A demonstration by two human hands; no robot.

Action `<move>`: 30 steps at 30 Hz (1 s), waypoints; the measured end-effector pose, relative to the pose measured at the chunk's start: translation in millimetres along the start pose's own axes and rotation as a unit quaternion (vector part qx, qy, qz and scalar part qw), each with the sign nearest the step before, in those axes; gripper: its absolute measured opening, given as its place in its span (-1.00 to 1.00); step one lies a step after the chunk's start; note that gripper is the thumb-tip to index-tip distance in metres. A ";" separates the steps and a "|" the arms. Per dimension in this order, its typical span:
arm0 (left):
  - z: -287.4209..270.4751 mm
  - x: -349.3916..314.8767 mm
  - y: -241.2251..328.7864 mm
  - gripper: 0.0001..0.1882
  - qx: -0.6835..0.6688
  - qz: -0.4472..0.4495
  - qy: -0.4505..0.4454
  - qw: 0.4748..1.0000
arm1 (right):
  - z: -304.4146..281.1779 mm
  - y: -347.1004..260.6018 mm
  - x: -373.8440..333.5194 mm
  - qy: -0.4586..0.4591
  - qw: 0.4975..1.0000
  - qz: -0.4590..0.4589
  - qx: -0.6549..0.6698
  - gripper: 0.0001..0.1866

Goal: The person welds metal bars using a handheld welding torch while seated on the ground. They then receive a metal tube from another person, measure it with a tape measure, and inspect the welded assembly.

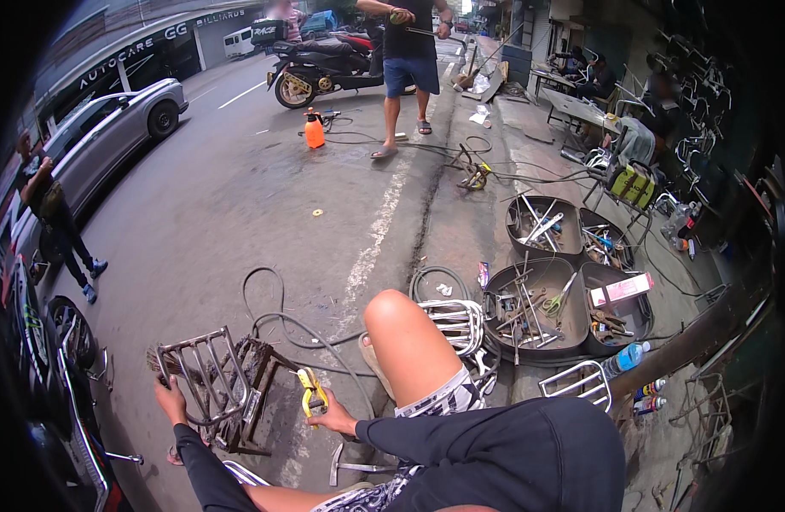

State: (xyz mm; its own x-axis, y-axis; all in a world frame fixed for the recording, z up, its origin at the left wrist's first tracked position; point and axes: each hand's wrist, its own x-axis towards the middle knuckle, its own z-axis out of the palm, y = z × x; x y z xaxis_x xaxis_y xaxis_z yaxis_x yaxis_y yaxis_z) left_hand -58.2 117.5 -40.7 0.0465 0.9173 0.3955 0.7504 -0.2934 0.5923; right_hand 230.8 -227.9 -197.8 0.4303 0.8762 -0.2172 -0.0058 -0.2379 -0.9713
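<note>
My left hand (170, 401) grips the left edge of a barred metal rack (206, 375), its fingers partly hidden. The rack leans upright on a rusty, rough metal stand (254, 388). Beside that edge is a brown, bristly bundle (160, 360) that I cannot make out. In my right hand (334, 415) is a yellow clamp (309, 394) with a looped body, closed in my fingers just right of the stand and apart from the rack. A hammer (345, 468) lies on the ground below my right hand.
Dark cable (281, 320) loops across the ground ahead. Divided black tool bins (537, 299) stand at right, near a chromed rack (456, 324) and a water bottle (624, 360). A motorcycle (68, 375) is close at left. People stand farther off; an orange sprayer (314, 130) sits on the road.
</note>
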 end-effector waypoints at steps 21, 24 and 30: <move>-198.1 -88.4 99.1 -0.60 0.088 0.044 0.068 0.993 | 0.7 -0.5 12.0 -0.006 0.994 0.005 0.108 0.22; -230.1 -111.2 70.1 -0.64 0.137 -0.007 0.075 0.988 | -0.5 -4.2 13.3 -0.001 0.993 0.015 0.121 0.19; -244.7 -142.0 -18.8 -0.62 0.325 -0.044 0.007 0.945 | 0.3 -8.5 8.5 0.011 0.990 0.039 0.135 0.16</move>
State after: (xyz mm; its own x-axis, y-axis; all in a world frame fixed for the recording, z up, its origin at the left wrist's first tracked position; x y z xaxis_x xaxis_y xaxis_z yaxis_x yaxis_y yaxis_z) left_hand -240.3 -73.2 63.8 -0.0406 0.9259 0.3757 0.9975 0.0157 0.0693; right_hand 234.2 -218.3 -191.4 0.4378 0.8496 -0.2939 -0.2796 -0.1820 -0.9427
